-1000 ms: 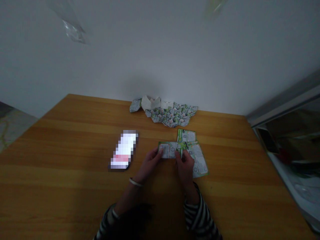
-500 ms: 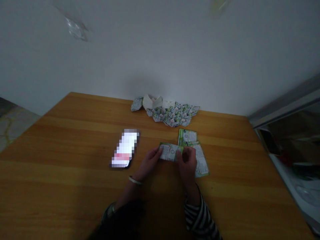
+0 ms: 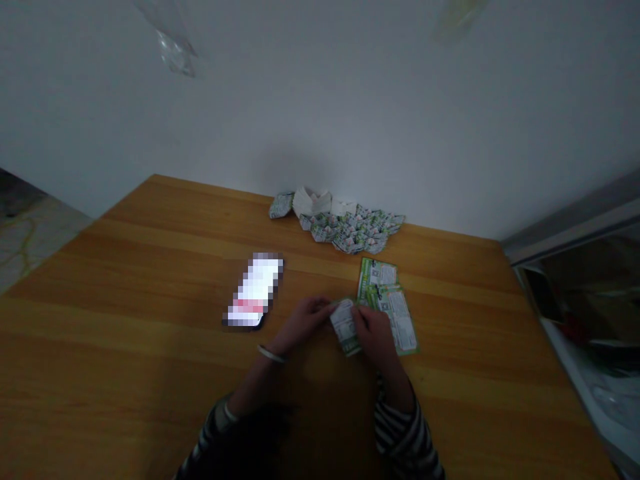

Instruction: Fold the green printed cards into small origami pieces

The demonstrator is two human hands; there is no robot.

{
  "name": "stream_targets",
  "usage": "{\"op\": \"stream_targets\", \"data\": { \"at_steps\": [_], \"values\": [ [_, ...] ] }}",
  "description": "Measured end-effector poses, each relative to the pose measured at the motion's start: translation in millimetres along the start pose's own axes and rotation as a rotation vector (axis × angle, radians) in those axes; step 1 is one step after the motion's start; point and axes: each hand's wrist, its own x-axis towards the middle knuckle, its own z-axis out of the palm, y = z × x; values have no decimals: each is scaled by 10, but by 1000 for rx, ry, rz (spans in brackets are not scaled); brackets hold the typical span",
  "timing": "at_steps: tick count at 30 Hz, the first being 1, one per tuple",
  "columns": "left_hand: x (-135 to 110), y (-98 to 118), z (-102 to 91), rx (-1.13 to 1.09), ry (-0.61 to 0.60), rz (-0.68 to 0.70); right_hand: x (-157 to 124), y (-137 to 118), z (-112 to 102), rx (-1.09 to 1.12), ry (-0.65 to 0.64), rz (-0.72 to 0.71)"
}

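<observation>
While both hands meet over the middle of the table [image 3: 125,287], they pinch one small folded paper slip [image 3: 344,328] between them. The left hand [image 3: 304,321] grips its left edge and the right hand [image 3: 376,333] its right edge, fingers curled. The slip overlaps the near corner of a flat stack of green leaflets [image 3: 395,310]. A phone [image 3: 254,292] lies well to the left, and a heap of folded papers [image 3: 350,225] rests by the wall.

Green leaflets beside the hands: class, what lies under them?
Bare wooden table shows around the leaflets; the nearer sheet overlaps the farther sheet. The right hand, holding a folded paper, covers their near-left corner, and whether more sheets lie beneath cannot be seen.
</observation>
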Motion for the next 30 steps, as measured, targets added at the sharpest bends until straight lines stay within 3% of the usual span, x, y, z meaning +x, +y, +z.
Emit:
{"op": "stream_targets", "data": {
  "at_steps": [3,6,15,20,23,27,30],
  "values": [
    [35,-11,22,-108,82,-68,4,-17,62,51,132,72],
    [18,18,36,-127,126,-6,-7,-78,120,70,172,98],
    [0,-2,84,178,295,151,-42,-156,310,82,271,119],
    [-3,-48,148,140,116,132,-25,-152,342,148,379,191],
    [-10,-48,160,172,128,116,-22,-148,343,175,390,202],
    [-29,-13,174,142,50,113,-24,-125,343,242,459,245],
    [-41,-8,173,118,47,28,-18,-129,298,325,427,266]
  ]
}}
